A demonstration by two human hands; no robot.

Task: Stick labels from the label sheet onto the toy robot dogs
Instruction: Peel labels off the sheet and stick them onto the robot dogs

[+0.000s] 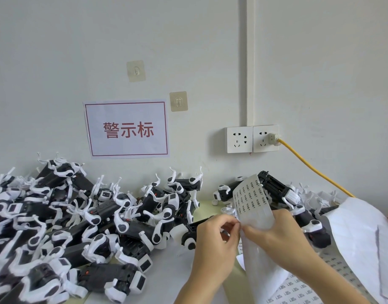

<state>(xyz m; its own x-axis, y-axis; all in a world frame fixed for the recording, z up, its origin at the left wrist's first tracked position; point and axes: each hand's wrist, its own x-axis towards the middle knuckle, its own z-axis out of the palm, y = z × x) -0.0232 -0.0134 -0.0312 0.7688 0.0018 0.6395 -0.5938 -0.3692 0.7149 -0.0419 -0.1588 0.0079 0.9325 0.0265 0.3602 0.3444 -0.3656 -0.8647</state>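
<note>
Two hands are meeting near the front of the bench [166, 273], and both are holding the label sheet [252, 200], which is curling upward between them. The right hand [276, 235] is gripping the sheet with its fingers curled round the sheet's lower part. The left hand [212, 240] is pinching at the sheet's left edge, with its fingers [233, 226] pressed together there; I cannot tell if a label is between them. The top of the sheet is showing rows of small dark labels, and it is hiding part of a black toy dog [274, 187] leaning by the back edge of the bench. A big pile of toy robot dogs [79, 220] is filling the left side of the bench, all black and white, with legs sticking up. More dogs [311, 224] are lying toward the right side, partly hidden by the right hand. One dog [186, 233] is lying just behind the left hand. Loose white sheets [360, 242] are lying at the right edge, and more label pages [298, 290] are lying flat under the right arm. On the wall behind the bench, a paper sign [126, 129] with red letters is hanging, two clear hooks [178, 101] are sticking, and a yellow cable [309, 166] is running from the wall sockets [252, 139] down toward the right edge.
</note>
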